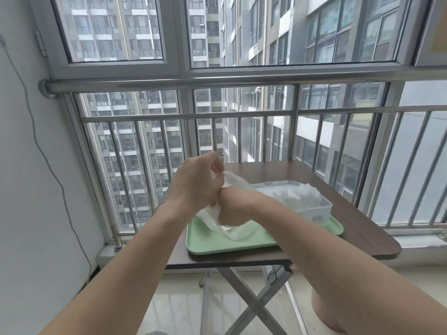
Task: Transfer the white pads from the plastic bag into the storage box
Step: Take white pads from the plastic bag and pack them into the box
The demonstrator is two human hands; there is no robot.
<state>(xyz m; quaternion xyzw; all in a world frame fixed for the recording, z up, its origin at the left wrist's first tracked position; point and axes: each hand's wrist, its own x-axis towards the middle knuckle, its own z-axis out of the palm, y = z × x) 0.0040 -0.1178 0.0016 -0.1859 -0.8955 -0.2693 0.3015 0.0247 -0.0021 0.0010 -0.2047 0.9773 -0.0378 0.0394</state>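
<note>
Left hand [197,182] pinches plastic bag [232,226] mouth, frame centre; right hand [229,212] buried inside, grip unseen; hold mouth wide, withdraw pads toward storage box [312,209]

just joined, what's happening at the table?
A person holds a clear plastic bag open over a green tray: left hand grips its mouth, right hand is plunged inside. Beside it on the tray, the storage box already holds a heap of white pads.

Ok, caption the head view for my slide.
Left hand holds plastic bag open above green tray; right hand reaches inside, storage box alongside.
</note>
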